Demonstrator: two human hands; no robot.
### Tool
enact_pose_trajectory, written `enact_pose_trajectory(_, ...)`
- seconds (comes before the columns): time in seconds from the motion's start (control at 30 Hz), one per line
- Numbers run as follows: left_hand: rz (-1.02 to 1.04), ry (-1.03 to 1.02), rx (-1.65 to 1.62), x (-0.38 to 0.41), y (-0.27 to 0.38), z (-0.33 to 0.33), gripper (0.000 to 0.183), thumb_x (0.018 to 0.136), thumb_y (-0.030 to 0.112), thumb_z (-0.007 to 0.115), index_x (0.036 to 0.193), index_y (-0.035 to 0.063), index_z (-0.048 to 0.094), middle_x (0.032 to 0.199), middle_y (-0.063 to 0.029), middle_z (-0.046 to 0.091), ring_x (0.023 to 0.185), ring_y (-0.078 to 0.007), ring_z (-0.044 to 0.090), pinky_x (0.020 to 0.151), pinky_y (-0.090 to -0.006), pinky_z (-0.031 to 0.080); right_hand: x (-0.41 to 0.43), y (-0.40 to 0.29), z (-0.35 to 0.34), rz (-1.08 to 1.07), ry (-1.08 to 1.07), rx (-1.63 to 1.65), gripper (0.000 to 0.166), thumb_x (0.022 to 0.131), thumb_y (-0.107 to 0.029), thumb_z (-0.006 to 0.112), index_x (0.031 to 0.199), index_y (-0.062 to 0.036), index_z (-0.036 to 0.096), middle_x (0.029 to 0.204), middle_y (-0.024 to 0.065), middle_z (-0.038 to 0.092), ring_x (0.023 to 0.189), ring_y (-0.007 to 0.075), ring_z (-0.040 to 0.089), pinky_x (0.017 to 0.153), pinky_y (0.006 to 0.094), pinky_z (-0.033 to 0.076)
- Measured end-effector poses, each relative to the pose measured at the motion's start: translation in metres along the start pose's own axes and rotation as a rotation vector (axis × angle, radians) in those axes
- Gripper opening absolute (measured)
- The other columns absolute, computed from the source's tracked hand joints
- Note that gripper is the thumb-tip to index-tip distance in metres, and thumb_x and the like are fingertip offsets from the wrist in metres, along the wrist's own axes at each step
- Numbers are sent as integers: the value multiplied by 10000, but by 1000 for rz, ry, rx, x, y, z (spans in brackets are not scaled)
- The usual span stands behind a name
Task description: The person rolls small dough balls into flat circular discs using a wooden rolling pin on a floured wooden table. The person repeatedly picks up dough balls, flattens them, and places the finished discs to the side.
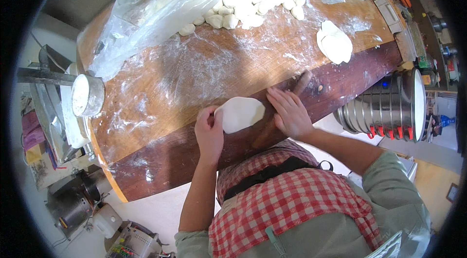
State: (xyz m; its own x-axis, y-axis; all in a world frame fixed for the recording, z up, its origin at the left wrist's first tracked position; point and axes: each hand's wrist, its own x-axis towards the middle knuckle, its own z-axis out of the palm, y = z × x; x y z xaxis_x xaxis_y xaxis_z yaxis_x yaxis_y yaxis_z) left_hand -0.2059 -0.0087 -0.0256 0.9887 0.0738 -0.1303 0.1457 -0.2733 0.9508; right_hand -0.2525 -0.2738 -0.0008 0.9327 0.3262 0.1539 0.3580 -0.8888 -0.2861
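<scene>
My left hand pinches the left edge of a flattened, oval sheet of white dough between thumb and fingers. The sheet lies on the dark front board of the wooden worktable. Just right of it, my right hand lies with its fingers stretched out over a slim wooden rolling pin. The pin slants across the board, and its middle is hidden under the palm; the hand and pin are slightly blurred.
Many dough balls sit at the back, partly under clear plastic sheeting. Flattened dough sheets overlap at the right. A round tin of white powder stands at the left edge. A ribbed metal vessel is beyond the right edge.
</scene>
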Motion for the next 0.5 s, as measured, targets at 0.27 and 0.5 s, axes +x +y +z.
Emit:
enact_pose_trajectory(0.27,143,-314,576,35,57,8,264,962,229,721,1012,-30,723,826,-110,746,802,-182,711,749,-335,543,123,-7,28,-83,100,71,530,908,-246,593,1373,8,575,1445,153,570,1359,291,519,1191,453,344)
enact_pose_trajectory(0.5,21,-243,48,11,18,5,209,971,189,680,1032,-3,735,812,-134,724,788,-204,701,748,-339,540,86,-11,12,-57,-25,12,555,946,-224,598,1466,-49,513,1508,145,525,1419,300,473,1207,479,347)
